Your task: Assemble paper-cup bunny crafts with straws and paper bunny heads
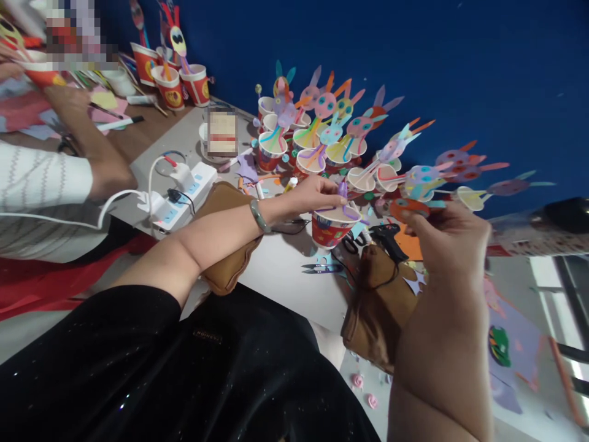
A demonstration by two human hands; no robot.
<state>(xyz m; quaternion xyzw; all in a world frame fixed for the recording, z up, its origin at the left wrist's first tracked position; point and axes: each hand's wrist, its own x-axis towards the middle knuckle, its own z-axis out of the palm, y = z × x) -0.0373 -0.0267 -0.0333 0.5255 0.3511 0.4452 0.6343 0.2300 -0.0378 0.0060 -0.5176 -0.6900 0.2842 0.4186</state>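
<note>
The right hand [453, 232] partly hides the orange cutout [415, 207]; the left edge cuts off 1 co-worker [41, 184], the right edge 1 dark-ended cylinder [564, 216].

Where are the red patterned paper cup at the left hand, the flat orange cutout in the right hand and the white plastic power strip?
Red patterned paper cup [332, 231]: head view, outer side wall.
Flat orange cutout [411, 205]: head view, visible face.
White plastic power strip [196, 184]: head view, socket side.

A white power strip [196, 184] beside a brown cushion [232, 269], possibly leather.
</note>
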